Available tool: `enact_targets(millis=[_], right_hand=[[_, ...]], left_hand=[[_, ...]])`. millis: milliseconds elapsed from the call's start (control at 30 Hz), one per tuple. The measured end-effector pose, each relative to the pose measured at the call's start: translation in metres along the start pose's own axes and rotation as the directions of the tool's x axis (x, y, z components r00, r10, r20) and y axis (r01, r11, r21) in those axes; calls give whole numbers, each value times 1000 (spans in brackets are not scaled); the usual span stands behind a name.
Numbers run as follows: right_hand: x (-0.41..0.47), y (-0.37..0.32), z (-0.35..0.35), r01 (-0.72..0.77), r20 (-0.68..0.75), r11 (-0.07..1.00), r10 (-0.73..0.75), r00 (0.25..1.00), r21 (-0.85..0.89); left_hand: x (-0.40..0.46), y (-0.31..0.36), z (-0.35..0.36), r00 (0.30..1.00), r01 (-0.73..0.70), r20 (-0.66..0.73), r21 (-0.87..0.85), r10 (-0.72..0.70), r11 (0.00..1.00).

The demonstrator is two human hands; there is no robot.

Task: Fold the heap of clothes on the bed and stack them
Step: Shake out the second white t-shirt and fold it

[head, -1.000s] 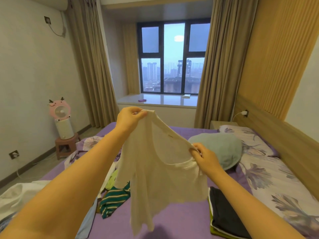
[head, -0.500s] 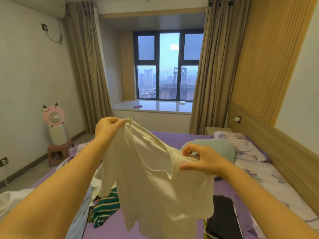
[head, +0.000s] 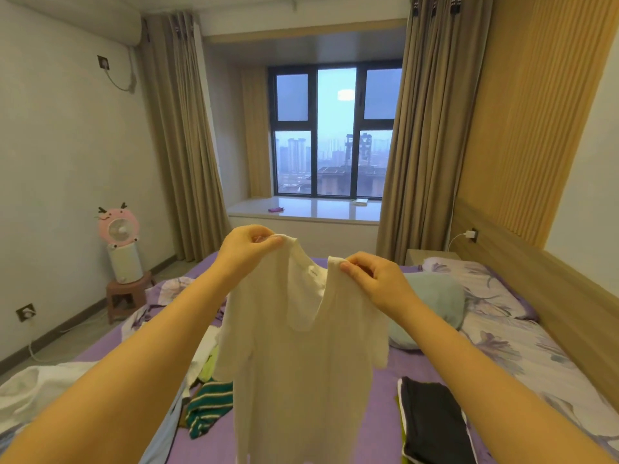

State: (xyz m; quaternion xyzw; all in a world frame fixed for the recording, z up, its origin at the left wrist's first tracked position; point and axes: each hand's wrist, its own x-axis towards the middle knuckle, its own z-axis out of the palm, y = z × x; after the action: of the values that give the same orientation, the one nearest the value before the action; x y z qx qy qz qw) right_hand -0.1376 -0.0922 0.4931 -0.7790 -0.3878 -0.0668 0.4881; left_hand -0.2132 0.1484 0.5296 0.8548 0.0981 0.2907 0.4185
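Hands pinched the white top [head: 301, 356] at its shoulders, left hand [head: 246, 244] at eleven o'clock, right hand [head: 375, 279] at one, likely hanging it straight above the bed [head: 378, 396] for folding.

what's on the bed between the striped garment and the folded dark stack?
In the head view, the white top held up by both hands hangs in front of that stretch; the purple sheet beside it looks bare.

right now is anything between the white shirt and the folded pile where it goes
Nothing visible. Both hands hold the white shirt up by its shoulders, and the folded pile lies on the bed to its lower right, its dark top bare.
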Motion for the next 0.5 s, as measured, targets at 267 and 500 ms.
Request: enact_targets(millis=[267,500], right_hand=[[18,-31,19,-10,204,991,-17,979,131],[9,-21,19,-114,298,993,112,948,-12]], left_hand=[[-21,31,9,907,-235,397,202,139,951],[-34,11,-7,919,-216,384,293,92,931]])
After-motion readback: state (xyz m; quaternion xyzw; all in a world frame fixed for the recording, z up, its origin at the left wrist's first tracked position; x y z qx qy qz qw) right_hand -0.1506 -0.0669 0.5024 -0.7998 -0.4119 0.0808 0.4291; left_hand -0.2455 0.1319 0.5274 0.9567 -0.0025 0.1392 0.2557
